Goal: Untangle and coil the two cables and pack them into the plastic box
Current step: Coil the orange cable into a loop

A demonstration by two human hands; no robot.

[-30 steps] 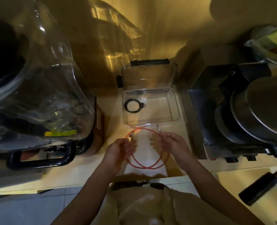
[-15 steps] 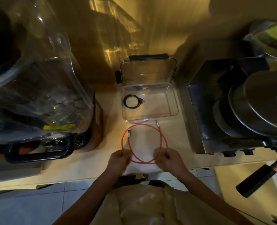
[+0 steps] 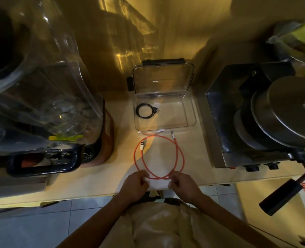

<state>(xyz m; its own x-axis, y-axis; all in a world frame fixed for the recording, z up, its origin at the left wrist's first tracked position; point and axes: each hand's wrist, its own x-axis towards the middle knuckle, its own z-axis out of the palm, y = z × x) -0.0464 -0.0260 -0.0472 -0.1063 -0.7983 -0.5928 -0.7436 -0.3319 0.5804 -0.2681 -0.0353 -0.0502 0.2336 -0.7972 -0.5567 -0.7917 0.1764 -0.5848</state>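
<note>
The orange cable (image 3: 158,156) is lying in a loose double loop on the countertop (image 3: 198,158) at the centre of the frame, and I am holding its near edge. My left hand (image 3: 134,184) is curled with fingers pressed together, pinching the strand at the loop's lower left; my right hand (image 3: 183,185) is doing the same at the lower right, both just above the counter's front edge. I am judging that the coil is too wide for tidy packing, so I am aiming to tighten it — feeding one strand over the other in even turns, not tugging, since a pull could twist the loops into a knot.

Further up, the white plug (image 3: 142,145) is lying on the loop's upper left, and the silver-tipped end (image 3: 173,135) is poking out at the upper right, nearly touching the front wall of the plastic box (image 3: 192,111). I am minding those loose ends — they could catch on the rim.

The box is standing open above the loop, lid tilted back, with the black cable (image 3: 145,110) already coiled in its left half; the right half looks free for mine.
</note>
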